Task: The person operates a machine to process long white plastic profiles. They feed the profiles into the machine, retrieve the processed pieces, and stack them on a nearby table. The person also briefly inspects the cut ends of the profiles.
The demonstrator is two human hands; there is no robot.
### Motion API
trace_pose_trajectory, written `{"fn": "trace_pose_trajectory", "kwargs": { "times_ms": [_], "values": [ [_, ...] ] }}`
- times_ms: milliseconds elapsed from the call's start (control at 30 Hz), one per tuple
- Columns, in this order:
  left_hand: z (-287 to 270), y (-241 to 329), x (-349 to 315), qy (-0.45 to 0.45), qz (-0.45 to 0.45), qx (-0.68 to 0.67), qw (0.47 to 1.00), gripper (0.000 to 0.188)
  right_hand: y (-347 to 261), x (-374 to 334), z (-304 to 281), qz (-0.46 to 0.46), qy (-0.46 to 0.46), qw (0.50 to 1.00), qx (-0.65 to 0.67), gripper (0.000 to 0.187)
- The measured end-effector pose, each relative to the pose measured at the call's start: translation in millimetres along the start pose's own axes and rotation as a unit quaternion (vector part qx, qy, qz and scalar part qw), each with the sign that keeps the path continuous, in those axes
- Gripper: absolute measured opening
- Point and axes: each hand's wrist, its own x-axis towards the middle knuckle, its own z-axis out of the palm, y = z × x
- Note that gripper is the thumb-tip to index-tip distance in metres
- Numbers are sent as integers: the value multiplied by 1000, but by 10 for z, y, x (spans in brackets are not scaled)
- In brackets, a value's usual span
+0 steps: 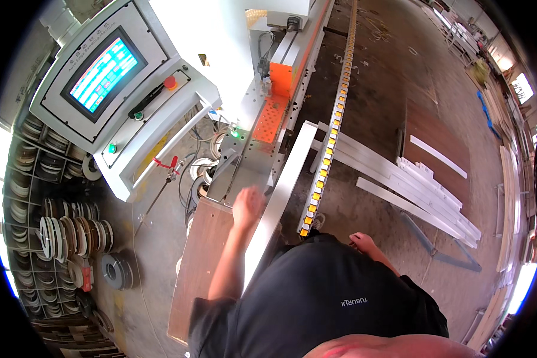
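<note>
My left hand (249, 206) is over the near end of the edge-banding machine's metal bed (244, 173), blurred so that its fingers cannot be made out. Close beside it, a long white board (285, 200) runs from near my body up along the machine. A brown wooden board (204, 253) lies under my left forearm. To the right of my waist, my right hand (363, 243) hangs with fingers curled, and nothing shows in it. Between the hands runs a rail with yellow rollers (323, 173). An orange plate (271, 119) sits farther up the machine.
At the left stands a control panel with a lit screen (104, 73) and a red button (170, 83). Rolls of edge banding (71, 235) fill a rack at far left. White strips (394, 173) lie stacked at right, with a grey angled frame (435, 250) close by.
</note>
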Motion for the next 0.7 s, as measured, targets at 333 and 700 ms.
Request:
{"fn": "trace_pose_trajectory", "kwargs": {
  "times_ms": [333,700],
  "values": [
    [-155,486,-1308,-169,-131,228,950,92,587,204,-428,41,-27,998,-50,36],
    [-36,373,-1448,-87,-113,230,963,72,-167,-168,-405,-60,-26,965,-254,35]
  ]
}}
